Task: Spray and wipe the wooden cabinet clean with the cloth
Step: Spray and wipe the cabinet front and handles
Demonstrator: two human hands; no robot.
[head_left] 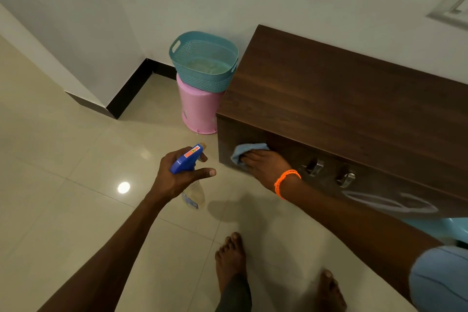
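A dark wooden cabinet [329, 99] stands against the wall on the right, with two metal handles [314, 166] on its front. My right hand [266, 167], an orange band on its wrist, presses a light blue cloth [245, 151] flat against the cabinet front near its left edge. My left hand [177, 176] holds a spray bottle [188, 159] with a blue trigger head and clear body, out over the floor to the left of the cabinet, nozzle pointing up and away.
A teal perforated basket [202, 58] sits on an upturned pink bucket [200, 109] right beside the cabinet's left end. The floor is glossy beige tile [63, 185]. My bare feet [230, 258] stand in front of the cabinet. A wall corner juts out at left.
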